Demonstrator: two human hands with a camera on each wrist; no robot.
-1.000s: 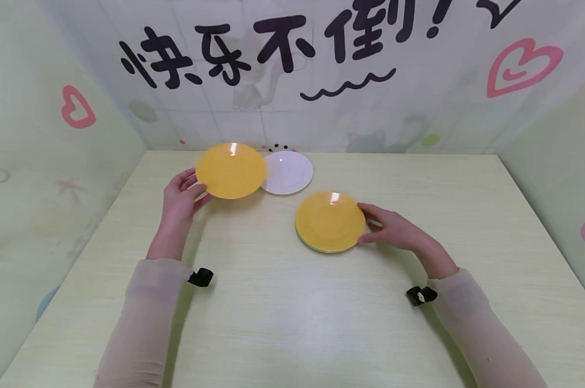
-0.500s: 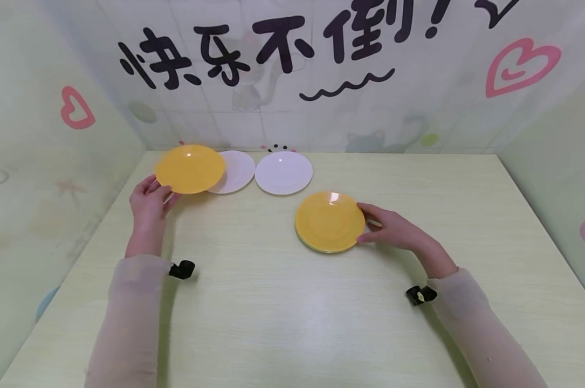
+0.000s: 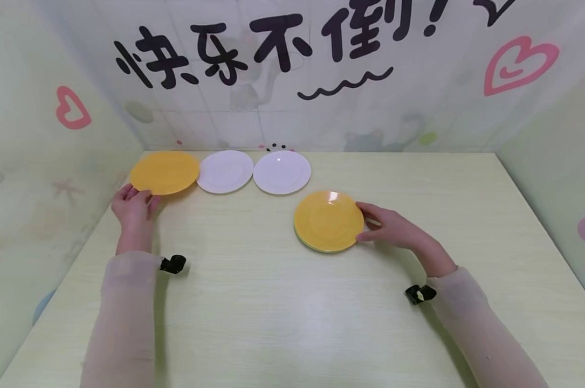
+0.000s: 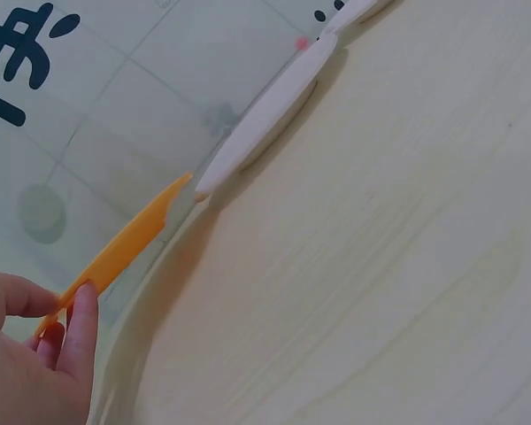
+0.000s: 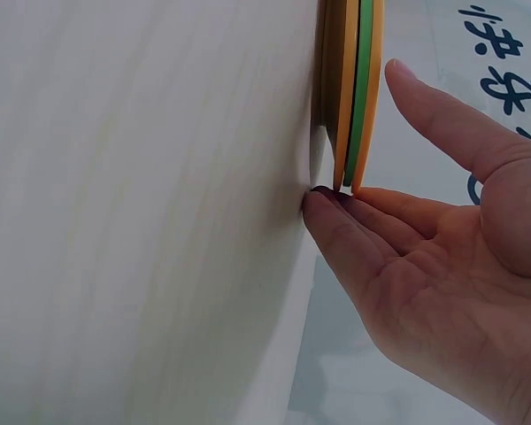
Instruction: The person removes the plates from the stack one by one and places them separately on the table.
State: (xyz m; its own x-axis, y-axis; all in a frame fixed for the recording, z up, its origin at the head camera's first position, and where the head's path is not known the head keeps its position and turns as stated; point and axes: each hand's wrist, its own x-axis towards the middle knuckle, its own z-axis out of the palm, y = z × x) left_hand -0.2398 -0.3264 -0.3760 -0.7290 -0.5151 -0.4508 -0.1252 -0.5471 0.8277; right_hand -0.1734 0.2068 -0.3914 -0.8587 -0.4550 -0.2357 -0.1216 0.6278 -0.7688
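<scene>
Left hand (image 3: 133, 210): thumb and fingers pinch the near-left rim of the lifted yellow plate (image 3: 165, 172), over the far-left corner of the table (image 3: 273, 312).
Lifted yellow plate: a moment ago it overlapped the first white plate (image 3: 225, 171); now it has travelled further left, to the row's end, seemingly still off the tabletop.
White pair: the first white plate and the second white plate (image 3: 282, 172) lie side by side at the back, both uncovered, so the row looks nearly three long.
Stack (image 3: 328, 221): right of middle, unmoved, yellow uppermost, a green plate (image 5: 360, 97) edge-on beneath.
Right hand (image 3: 389, 229): thumb and fingers spread at the stack's right rim; fingers reach the edge, the thumb's contact I cannot tell.
</scene>
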